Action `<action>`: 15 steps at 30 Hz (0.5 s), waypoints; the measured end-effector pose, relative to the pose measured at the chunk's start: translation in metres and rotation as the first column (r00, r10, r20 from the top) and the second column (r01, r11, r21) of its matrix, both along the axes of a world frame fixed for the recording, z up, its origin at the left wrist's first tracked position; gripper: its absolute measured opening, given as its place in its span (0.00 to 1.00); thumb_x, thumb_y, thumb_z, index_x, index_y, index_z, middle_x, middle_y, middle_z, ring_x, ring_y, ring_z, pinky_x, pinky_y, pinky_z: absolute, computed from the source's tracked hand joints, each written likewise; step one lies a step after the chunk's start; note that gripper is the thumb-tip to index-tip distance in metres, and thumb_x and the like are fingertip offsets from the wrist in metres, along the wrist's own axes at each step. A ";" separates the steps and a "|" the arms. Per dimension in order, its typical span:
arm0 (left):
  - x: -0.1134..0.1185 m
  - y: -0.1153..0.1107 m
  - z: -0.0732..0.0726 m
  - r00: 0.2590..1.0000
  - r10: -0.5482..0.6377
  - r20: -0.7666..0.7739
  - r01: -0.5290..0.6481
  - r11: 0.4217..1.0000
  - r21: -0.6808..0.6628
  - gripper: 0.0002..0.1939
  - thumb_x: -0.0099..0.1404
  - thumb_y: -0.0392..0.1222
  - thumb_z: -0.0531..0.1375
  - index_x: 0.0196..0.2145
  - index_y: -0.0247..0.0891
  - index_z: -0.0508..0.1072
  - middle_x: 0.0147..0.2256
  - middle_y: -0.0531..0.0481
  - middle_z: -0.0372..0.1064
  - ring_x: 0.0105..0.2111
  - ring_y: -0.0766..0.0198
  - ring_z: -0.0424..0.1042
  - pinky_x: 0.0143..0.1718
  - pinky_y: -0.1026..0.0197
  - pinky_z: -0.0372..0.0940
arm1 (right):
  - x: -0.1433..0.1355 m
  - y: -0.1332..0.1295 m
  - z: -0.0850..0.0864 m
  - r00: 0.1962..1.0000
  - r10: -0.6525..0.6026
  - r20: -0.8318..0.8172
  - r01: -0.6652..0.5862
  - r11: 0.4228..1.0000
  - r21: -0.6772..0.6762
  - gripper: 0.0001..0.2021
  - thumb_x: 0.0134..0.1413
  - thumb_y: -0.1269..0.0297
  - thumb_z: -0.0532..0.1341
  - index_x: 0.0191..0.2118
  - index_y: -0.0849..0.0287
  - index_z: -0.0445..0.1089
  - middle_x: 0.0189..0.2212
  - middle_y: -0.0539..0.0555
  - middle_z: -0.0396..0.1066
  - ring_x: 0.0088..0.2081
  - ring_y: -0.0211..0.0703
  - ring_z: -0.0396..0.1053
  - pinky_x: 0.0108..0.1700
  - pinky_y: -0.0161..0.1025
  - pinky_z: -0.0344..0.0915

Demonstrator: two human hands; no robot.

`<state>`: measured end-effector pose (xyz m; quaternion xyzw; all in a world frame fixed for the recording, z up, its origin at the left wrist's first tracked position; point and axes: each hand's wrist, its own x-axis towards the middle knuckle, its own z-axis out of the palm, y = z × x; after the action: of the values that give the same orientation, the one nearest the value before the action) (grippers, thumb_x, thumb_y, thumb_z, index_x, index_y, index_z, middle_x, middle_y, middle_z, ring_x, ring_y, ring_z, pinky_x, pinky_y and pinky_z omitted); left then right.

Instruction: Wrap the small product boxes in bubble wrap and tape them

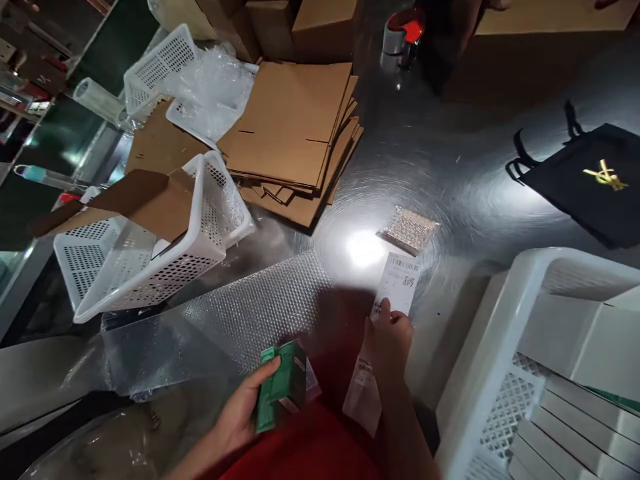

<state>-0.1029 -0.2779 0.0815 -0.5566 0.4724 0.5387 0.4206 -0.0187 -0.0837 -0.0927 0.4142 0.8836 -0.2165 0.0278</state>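
My left hand (239, 408) is closed around a small green box (283, 380), thumb on its near face. Part of a pale pinkish piece shows behind the box. My right hand (391, 341) pinches a white printed label strip (399, 277) with barcodes and a square code. The strip's lower end hangs below the hand, beside the wrist. Just beyond the strip lies a small packet in bubble wrap (409, 229). A sheet of bubble wrap (260, 310) spreads over the metal table to the left, close behind the green box.
Flattened cardboard boxes (293, 127) are stacked at the back. White baskets (150, 283) with cardboard and plastic stand at left. A white crate (500, 333) of boxes sits at right, near a black bag (595, 180). A tape dispenser (404, 33) and a co-worker's hands (470, 17) are farther back.
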 end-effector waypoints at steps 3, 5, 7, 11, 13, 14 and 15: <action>-0.001 -0.001 -0.005 1.000 0.000 -0.004 -0.001 0.999 -0.036 0.09 0.68 0.38 0.59 0.38 0.29 0.76 0.25 0.44 0.76 0.20 0.60 0.74 0.23 0.62 0.67 | 0.002 0.001 -0.001 1.000 0.018 0.009 -0.019 1.000 0.020 0.25 0.62 0.60 0.53 0.61 0.66 0.65 0.42 0.66 0.62 0.40 0.53 0.61 0.41 0.49 0.62; -0.001 -0.002 -0.009 1.000 -0.024 0.005 0.025 0.998 -0.065 0.09 0.67 0.39 0.61 0.39 0.28 0.76 0.26 0.43 0.77 0.20 0.60 0.74 0.24 0.61 0.68 | 0.002 0.001 -0.003 1.000 0.014 0.024 -0.015 1.000 0.020 0.25 0.62 0.60 0.54 0.61 0.65 0.65 0.42 0.65 0.62 0.39 0.52 0.61 0.41 0.48 0.61; -0.001 -0.003 -0.013 0.998 -0.056 0.006 0.056 0.995 -0.086 0.09 0.65 0.39 0.63 0.39 0.29 0.76 0.26 0.44 0.77 0.20 0.60 0.74 0.25 0.61 0.68 | 0.003 0.001 -0.004 0.999 0.014 0.032 -0.015 1.000 0.022 0.24 0.62 0.61 0.55 0.61 0.65 0.65 0.43 0.64 0.62 0.40 0.52 0.61 0.42 0.48 0.61; 0.001 -0.003 -0.019 0.997 -0.079 -0.018 0.077 0.992 -0.100 0.08 0.62 0.39 0.66 0.36 0.31 0.76 0.24 0.47 0.76 0.20 0.60 0.74 0.25 0.62 0.68 | 0.004 0.000 -0.007 1.000 0.006 0.025 -0.007 1.000 0.030 0.25 0.63 0.60 0.55 0.62 0.65 0.65 0.43 0.65 0.62 0.40 0.52 0.60 0.43 0.49 0.60; 0.002 -0.004 -0.023 0.997 -0.072 -0.025 0.070 0.993 -0.097 0.09 0.60 0.39 0.67 0.36 0.31 0.76 0.25 0.46 0.77 0.21 0.60 0.75 0.25 0.62 0.68 | 0.005 -0.001 -0.008 1.000 -0.004 0.008 0.004 1.000 0.027 0.25 0.63 0.58 0.54 0.62 0.64 0.66 0.43 0.63 0.62 0.40 0.52 0.60 0.43 0.48 0.60; 0.003 -0.004 -0.024 0.997 -0.072 -0.022 0.069 0.993 -0.093 0.09 0.59 0.39 0.68 0.36 0.31 0.76 0.25 0.46 0.77 0.21 0.60 0.75 0.25 0.63 0.68 | 0.006 -0.001 -0.009 1.000 -0.008 -0.006 0.008 0.999 0.031 0.25 0.64 0.57 0.54 0.62 0.64 0.66 0.42 0.63 0.62 0.40 0.51 0.60 0.43 0.48 0.60; 0.003 -0.004 -0.026 0.997 -0.068 -0.019 0.066 0.994 -0.086 0.11 0.58 0.40 0.69 0.36 0.31 0.76 0.25 0.46 0.77 0.21 0.60 0.75 0.25 0.63 0.68 | 0.006 -0.001 -0.010 1.000 -0.006 -0.023 0.007 0.999 0.040 0.25 0.64 0.56 0.54 0.62 0.63 0.66 0.42 0.62 0.62 0.39 0.51 0.60 0.43 0.48 0.60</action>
<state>-0.0996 -0.2822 0.0553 -0.5519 0.5180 0.5097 0.4090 -0.0122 -0.0843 -0.1023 0.4152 0.8867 -0.2033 0.0087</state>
